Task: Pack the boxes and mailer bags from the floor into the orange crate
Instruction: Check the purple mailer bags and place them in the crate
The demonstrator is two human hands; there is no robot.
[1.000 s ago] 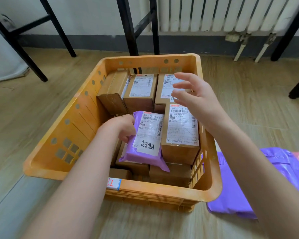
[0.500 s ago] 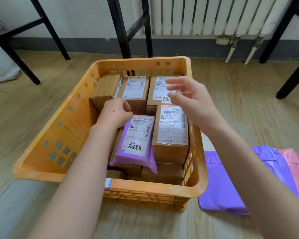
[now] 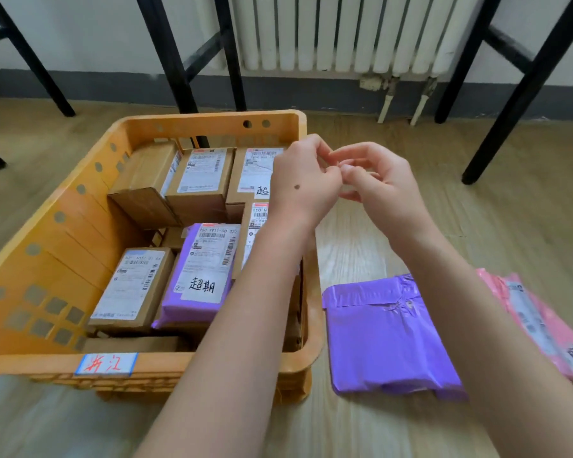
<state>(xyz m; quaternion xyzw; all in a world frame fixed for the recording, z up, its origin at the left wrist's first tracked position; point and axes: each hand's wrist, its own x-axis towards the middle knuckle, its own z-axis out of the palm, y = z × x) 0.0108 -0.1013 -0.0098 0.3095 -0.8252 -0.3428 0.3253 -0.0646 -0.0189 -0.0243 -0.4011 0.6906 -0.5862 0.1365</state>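
Now left hand [image 3: 303, 183] is off the purple mailer [image 3: 199, 276], touching right hand [image 3: 382, 188].

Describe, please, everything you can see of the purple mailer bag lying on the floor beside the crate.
The purple mailer bag is glossy plastic film, roughly square and plump, as if filled. A wrinkled, folded flap runs along its far edge; no label shows on top. It lies flat on the wooden floor, just right of the orange crate; whether they touch is unclear. The right forearm crosses above its right side, hiding that part. A pink mailer bag lies further right.
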